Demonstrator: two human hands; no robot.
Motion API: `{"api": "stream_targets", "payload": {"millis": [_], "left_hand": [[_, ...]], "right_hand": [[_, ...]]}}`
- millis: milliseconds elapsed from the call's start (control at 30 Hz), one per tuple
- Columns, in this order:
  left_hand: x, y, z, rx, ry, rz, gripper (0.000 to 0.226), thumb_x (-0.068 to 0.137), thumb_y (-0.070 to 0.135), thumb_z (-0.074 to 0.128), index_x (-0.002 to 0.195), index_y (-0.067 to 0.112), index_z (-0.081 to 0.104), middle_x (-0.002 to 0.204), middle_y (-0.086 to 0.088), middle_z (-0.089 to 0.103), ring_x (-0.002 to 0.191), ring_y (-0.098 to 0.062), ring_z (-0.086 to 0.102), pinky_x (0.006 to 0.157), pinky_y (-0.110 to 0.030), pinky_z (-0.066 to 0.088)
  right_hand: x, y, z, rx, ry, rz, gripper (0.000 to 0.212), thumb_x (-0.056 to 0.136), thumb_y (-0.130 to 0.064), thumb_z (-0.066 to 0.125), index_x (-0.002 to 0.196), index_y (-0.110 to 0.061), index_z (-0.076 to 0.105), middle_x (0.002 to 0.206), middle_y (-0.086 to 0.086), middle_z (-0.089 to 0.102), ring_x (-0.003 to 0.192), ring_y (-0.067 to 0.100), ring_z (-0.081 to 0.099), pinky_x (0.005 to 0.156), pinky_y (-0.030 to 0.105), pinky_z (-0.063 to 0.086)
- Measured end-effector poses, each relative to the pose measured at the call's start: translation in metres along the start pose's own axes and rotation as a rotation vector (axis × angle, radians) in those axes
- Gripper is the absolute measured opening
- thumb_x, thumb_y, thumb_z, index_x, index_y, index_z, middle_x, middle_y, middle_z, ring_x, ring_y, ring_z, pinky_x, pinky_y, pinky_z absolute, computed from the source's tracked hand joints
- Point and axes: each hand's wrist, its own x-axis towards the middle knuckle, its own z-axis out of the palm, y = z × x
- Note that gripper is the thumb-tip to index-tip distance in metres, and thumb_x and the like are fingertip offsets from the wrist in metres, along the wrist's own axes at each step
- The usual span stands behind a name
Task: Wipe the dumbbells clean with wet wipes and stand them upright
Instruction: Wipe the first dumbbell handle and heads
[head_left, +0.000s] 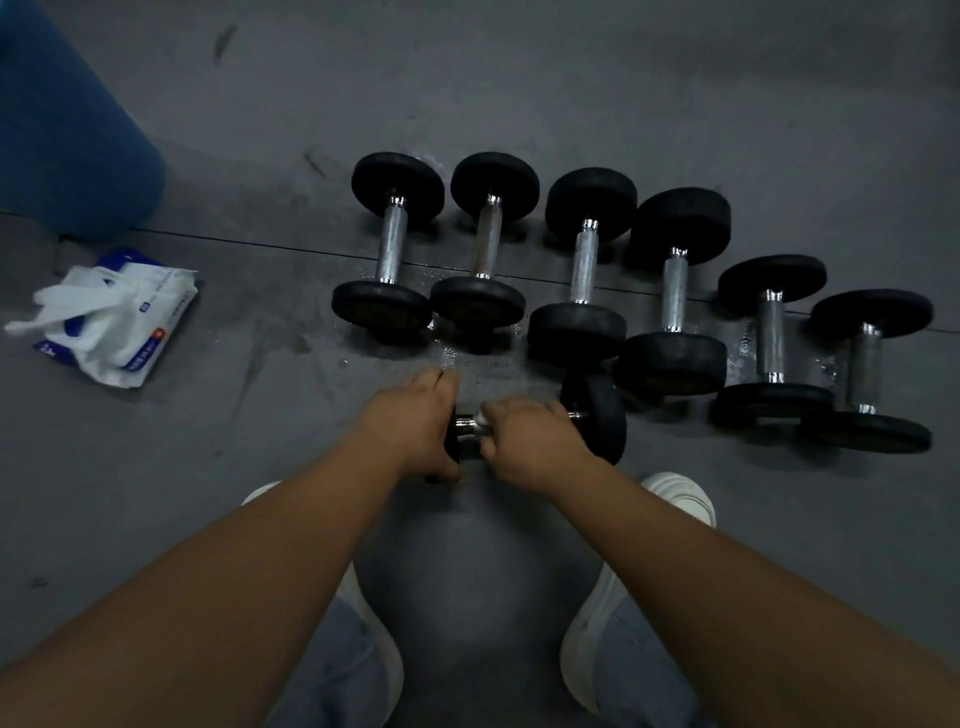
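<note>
1. Dumbbell (602, 415) on the floor just in front of the person lies on its side, its bar running left to right, and both hands are on it.
2. The left hand (415, 415) is curled over the left weight of this dumbbell and grips it, so that most of that weight is hidden.
3. The right hand (530, 441) is wrapped around the shiny bar (465, 423) and holds a white wipe (484, 415) against it; only a small bit of the wipe shows at the thumb side.
4. The right weight of the held dumbbell is in plain view just past the right hand, near the row beyond it.
5. Both forearms reach forward from the bottom corners, and white shoes (680, 496) show to either side below them, with pale jeans (332, 670) at the bottom edge.
6. Beyond the hands, a row of six dumbbells (582, 265) lies on the dark grey floor (571, 78); all are on their sides, bars pointing away from the person, close beside one another.
7. Wet patches (743, 348) glisten on the floor around this row.
8. Well to the left sits a blue and white pack of wipes (140, 338), with a loose wipe (62, 306) pulled partly out of it.
9. A big blue cylinder (67, 130) stands in the far left corner.
</note>
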Motion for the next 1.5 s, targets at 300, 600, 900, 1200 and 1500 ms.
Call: {"api": "stream_targets", "payload": {"millis": [300,600,900,1200,1500], "left_hand": [[-0.013,0.002,0.007,0.066,0.168,0.034,0.112,0.056,0.061,0.081,0.145,0.018,0.030,0.139,-0.004,0.039,0.125,-0.025,0.044,0.100,-0.038,0.041],[-0.013,0.011,0.021,0.061,0.185,0.007,0.116,0.072,0.038,0.081,0.156,0.020,0.002,0.161,-0.008,0.001,0.149,-0.029,0.006,0.116,-0.041,0.026],[-0.015,0.012,0.027,0.053,0.210,0.003,0.109,0.075,0.032,0.077,0.155,0.022,0.004,0.161,-0.007,0.002,0.150,-0.028,0.005,0.117,-0.043,0.024],[-0.016,0.013,0.028,-0.018,0.248,0.007,0.095,0.082,0.022,0.068,0.155,0.021,0.008,0.162,-0.007,0.004,0.151,-0.027,0.004,0.116,-0.042,0.024],[-0.016,0.013,0.032,-0.010,0.254,0.004,0.096,0.081,0.026,0.069,0.155,0.021,0.008,0.161,-0.007,0.005,0.151,-0.027,0.005,0.117,-0.043,0.022]], "right_hand": [[0.021,0.018,-0.020,-0.183,-0.142,-0.056,0.028,0.095,-0.045,0.042,0.107,-0.024,0.056,0.110,0.005,0.065,0.099,0.027,0.062,0.077,0.033,0.037],[-0.005,0.018,0.005,-0.098,0.099,-0.007,0.040,0.090,-0.045,0.047,0.120,-0.019,0.053,0.117,0.005,0.058,0.110,0.027,0.054,0.092,0.039,0.036],[-0.005,-0.014,-0.009,0.160,0.277,0.163,0.027,0.090,-0.007,0.047,0.114,-0.016,0.053,0.108,0.008,0.050,0.099,0.028,0.052,0.077,0.040,0.048],[-0.010,-0.023,0.005,0.307,0.251,0.099,0.022,0.080,-0.005,0.051,0.092,-0.009,0.068,0.093,0.013,0.061,0.090,0.030,0.057,0.077,0.037,0.048],[-0.014,-0.016,0.006,0.366,0.404,0.239,0.024,0.079,-0.009,0.056,0.093,-0.018,0.073,0.095,0.004,0.067,0.090,0.028,0.058,0.078,0.040,0.050]]}}
